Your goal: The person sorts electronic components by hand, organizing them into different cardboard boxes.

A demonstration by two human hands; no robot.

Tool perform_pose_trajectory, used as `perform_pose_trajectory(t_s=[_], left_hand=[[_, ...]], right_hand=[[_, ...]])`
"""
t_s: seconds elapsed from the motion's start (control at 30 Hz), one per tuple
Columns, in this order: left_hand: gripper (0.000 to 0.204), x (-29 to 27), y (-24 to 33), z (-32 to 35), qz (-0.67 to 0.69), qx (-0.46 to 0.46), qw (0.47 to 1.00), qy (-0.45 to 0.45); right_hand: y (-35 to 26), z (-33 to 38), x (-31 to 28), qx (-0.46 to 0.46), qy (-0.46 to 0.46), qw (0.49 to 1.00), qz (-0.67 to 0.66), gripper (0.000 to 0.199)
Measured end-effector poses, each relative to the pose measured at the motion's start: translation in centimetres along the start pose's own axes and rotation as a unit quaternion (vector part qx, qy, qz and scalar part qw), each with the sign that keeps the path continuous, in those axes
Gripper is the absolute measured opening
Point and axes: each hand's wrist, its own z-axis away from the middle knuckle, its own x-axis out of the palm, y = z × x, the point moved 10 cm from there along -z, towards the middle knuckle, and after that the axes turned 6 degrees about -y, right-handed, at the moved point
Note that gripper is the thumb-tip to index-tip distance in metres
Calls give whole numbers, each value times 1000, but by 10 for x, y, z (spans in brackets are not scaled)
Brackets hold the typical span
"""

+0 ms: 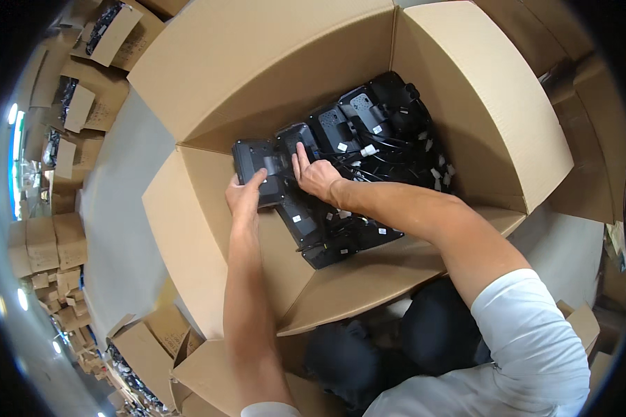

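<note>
A large open cardboard box (215, 229) in front of me holds several black plastic electronic units with cables, packed in rows. My left hand (245, 193) grips the leftmost black unit (254, 153) by its near left edge, thumb on top and fingers around the side. That unit sits against the packed ones, its exact kind unclear. My right hand (317, 178) reaches over the neighbouring black unit (295, 133), two fingers stretched out and touching it. Black cables (358, 163) and a white connector (368, 150) lie just right of these fingers.
The box's flaps (494, 90) are folded outward. Stacked cartons (83, 104) with black parts stand along the left, across a grey floor (122, 201). Another open carton (146, 347) is at the lower left. More boxes (584, 132) stand at the right.
</note>
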Motion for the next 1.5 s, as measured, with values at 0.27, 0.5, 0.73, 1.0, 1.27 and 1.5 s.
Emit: perform_pose_trajectory(t_s=[0.27,0.5,0.73,1.0,1.27,1.5], left_hand=[[43,34,-72,-37,188,-98,975,-59],[51,19,-68,-41,-272,118,946,130],[98,81,-48,16,-496,265,826,-22],[100,58,-49,6,-614,236,751,-47],[90,76,-7,5,-652,146,734,-120],[55,-54,193,203,-485,351,801,-19]], right_hand=[[36,6,-3,-54,-69,996,-33,60],[35,4,-7,-53,-58,994,-70,63],[43,-4,3,-59,-99,992,-57,66],[38,-54,-78,-135,-51,988,-51,14],[117,-29,-36,-95,19,977,193,41],[65,71,-110,-204,66,976,43,23]])
